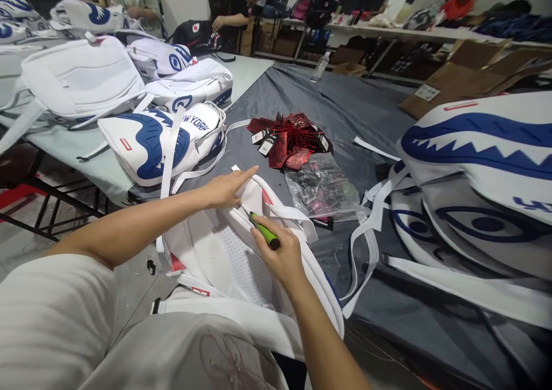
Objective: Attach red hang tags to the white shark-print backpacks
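A white backpack (pixel 202 246) lies in front of me with its padded, perforated back panel facing up. My left hand (pixel 226 190) is closed on its top edge, the index finger stretched forward over the fabric. In my right hand (pixel 282 257) is a green-handled tool (pixel 268 233) with a thin metal shaft; its tip points at the fabric beside my left thumb, and its exact kind cannot be made out. Just beyond the backpack are a pile of red hang tags (pixel 297 140) and a clear plastic bag (pixel 323 186).
A white and blue backpack (pixel 161 142) lies to the left, before several others. More backpacks (pixel 483 131) are stacked at the right, their straps trailing over the dark table cover (pixel 366 114). A plastic bottle (pixel 320 67) and a cardboard box (pixel 457 73) are farther back. Other people stand beyond.
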The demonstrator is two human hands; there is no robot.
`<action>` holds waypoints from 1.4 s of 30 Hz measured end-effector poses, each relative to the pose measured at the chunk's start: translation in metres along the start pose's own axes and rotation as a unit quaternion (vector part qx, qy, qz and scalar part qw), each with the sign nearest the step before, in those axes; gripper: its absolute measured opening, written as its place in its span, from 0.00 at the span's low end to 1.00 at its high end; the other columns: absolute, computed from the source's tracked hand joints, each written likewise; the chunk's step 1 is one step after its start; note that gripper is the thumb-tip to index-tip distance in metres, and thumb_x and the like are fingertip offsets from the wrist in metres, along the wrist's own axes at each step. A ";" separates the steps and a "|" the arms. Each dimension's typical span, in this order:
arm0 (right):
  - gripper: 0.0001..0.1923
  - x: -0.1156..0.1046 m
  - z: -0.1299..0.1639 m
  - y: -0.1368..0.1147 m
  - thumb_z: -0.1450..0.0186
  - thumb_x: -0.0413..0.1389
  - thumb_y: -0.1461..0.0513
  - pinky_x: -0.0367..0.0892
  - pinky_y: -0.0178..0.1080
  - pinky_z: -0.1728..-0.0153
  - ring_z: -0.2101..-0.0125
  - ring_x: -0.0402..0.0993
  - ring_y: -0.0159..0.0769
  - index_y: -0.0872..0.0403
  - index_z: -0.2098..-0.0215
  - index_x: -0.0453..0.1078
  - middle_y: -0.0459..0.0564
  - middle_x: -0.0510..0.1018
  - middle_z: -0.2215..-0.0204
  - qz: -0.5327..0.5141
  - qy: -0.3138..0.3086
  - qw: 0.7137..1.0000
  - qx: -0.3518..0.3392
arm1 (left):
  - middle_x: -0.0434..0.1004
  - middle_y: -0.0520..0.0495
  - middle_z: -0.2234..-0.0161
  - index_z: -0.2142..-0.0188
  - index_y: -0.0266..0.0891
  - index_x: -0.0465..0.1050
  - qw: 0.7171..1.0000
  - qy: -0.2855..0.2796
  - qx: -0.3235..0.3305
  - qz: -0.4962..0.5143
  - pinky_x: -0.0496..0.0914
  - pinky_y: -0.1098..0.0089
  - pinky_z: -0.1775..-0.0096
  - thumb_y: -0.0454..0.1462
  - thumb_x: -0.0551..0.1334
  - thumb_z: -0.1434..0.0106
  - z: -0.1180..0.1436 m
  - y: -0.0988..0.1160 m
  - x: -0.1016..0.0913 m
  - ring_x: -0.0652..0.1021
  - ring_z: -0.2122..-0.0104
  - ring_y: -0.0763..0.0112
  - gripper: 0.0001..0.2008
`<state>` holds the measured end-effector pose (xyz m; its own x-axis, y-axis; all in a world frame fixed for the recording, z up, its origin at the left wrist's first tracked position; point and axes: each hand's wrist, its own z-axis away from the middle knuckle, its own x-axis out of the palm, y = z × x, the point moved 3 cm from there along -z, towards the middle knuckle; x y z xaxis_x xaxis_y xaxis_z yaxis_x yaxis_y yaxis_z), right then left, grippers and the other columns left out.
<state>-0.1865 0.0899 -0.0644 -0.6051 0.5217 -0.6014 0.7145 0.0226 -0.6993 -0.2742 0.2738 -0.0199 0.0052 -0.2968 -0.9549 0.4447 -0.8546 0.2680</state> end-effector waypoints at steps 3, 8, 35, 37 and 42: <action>0.13 0.002 -0.005 -0.002 0.32 0.56 0.56 0.71 0.45 0.56 0.59 0.81 0.43 0.50 0.54 0.78 0.50 0.84 0.56 -0.015 0.002 1.000 -0.006 | 0.65 0.37 0.39 0.28 0.46 0.32 1.000 -0.022 -0.009 -0.007 0.69 0.64 0.48 0.37 0.65 0.38 -0.003 0.000 0.000 0.74 0.43 0.55 0.49; 0.16 0.004 -0.013 -0.003 0.33 0.52 0.60 0.72 0.43 0.58 0.62 0.81 0.41 0.52 0.51 0.76 0.51 0.84 0.57 -0.009 -0.022 1.000 -0.008 | 0.67 0.38 0.39 0.28 0.47 0.36 0.999 -0.007 -0.032 -0.003 0.70 0.62 0.48 0.38 0.65 0.39 -0.009 -0.002 0.005 0.74 0.43 0.54 0.49; 0.15 0.008 -0.020 -0.014 0.34 0.54 0.59 0.75 0.41 0.61 0.64 0.82 0.43 0.49 0.53 0.78 0.50 0.85 0.63 0.049 -0.032 0.992 0.108 | 0.66 0.36 0.37 0.28 0.40 0.39 0.997 -0.002 -0.070 0.028 0.71 0.62 0.49 0.38 0.64 0.39 -0.016 -0.005 0.012 0.73 0.42 0.53 0.46; 0.15 0.008 -0.018 -0.013 0.34 0.54 0.59 0.75 0.42 0.58 0.61 0.82 0.43 0.50 0.52 0.78 0.51 0.85 0.59 0.034 -0.021 0.993 0.114 | 0.65 0.36 0.36 0.28 0.40 0.39 0.997 -0.003 -0.071 0.030 0.71 0.61 0.49 0.37 0.64 0.39 -0.016 -0.005 0.012 0.73 0.41 0.52 0.46; 0.16 0.014 -0.015 -0.012 0.34 0.54 0.60 0.76 0.42 0.57 0.59 0.82 0.44 0.51 0.51 0.78 0.51 0.84 0.57 0.013 -0.012 0.991 0.135 | 0.62 0.36 0.34 0.28 0.40 0.40 0.997 0.001 -0.069 0.038 0.71 0.60 0.48 0.36 0.64 0.39 -0.016 -0.005 0.012 0.72 0.40 0.50 0.46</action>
<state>-0.1980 0.1098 -0.0587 -0.5984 0.4992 -0.6267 0.6115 -0.2208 -0.7598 -0.2621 0.2811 -0.0347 0.0458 -0.3568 -0.9330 0.5616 -0.7632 0.3194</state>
